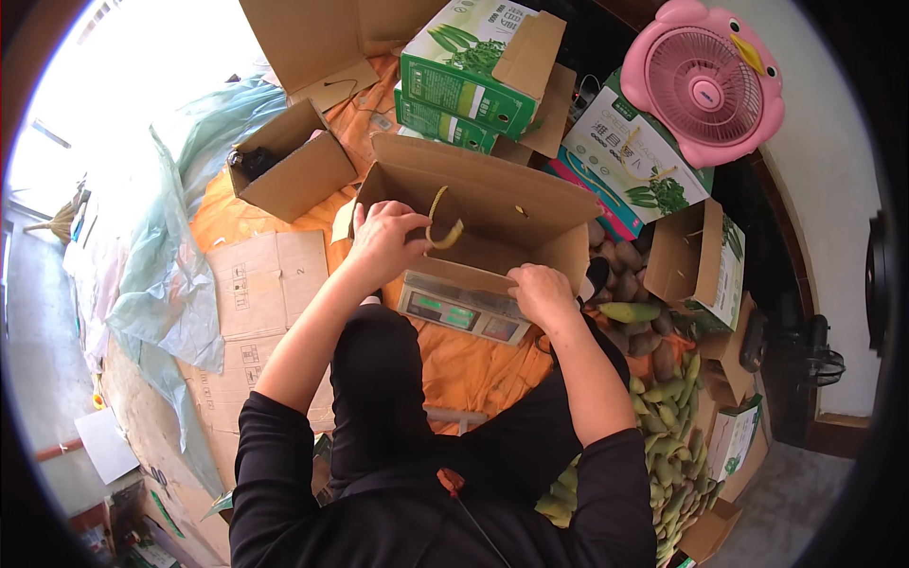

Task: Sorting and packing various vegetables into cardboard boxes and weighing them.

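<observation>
An open cardboard box (483, 180) sits before me, apparently on a digital scale (447, 312) with lit green displays. My left hand (386, 237) is at the box's near left corner, fingers bent and closed around a yellow rope handle (441, 241). The rope curls up inside the box; just where the fingers pinch it is partly hidden. With my right hand (544, 292) I grip the top edge of the near wall, toward its right end. A small yellow bit of rope (521, 210) shows on the inside of the far wall.
Green and white printed cartons (469, 71) are stacked behind. A pink fan (705, 90) rests on another carton (630, 156). Green long radishes (668, 435) are heaped at my right, beside brownish round produce (625, 270). Flattened cardboard (265, 284) and plastic sheeting (166, 284) lie left.
</observation>
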The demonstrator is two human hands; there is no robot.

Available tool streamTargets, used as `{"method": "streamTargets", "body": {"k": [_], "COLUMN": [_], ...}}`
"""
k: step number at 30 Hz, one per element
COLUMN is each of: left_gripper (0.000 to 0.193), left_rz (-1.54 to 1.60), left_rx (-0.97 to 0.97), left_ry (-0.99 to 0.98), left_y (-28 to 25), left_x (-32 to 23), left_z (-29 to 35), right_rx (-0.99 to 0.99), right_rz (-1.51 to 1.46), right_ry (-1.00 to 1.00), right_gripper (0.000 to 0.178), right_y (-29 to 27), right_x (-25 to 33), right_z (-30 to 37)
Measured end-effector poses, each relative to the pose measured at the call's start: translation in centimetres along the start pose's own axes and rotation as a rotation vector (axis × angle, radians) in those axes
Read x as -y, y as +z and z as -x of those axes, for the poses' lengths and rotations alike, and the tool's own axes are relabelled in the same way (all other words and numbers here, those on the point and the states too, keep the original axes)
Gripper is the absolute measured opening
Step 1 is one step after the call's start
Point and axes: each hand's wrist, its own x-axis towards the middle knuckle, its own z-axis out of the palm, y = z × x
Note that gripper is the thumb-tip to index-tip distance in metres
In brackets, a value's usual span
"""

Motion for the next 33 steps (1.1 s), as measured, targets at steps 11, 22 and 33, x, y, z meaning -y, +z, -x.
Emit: {"method": "streamTargets", "body": {"k": [11,22,33], "left_gripper": [0.045,0.040,0.015], "left_rz": [-0.308,-0.468,-0.534], "left_rx": [0.419,0.447,0.297], "left_ry": [-0.032,0.026,-0.030], "left_y": [-1.5,1.0,5.0], "left_x": [-2.8,-6.6,-5.0], "left_z": [1.5,1.4,2.5], "right_rx": [-0.065,0.002,-0.010], "right_rz": [0.061,0.207,-0.037], "right_ry": [0.050,0.211,0.122], "right_gripper": [0.008,0.013,0.018], "right_y": [0.0,-1.2,-2.5], "right_x": [-0.7,-2.9,-3.0], "right_z": [0.0,2.3,4.1]}}
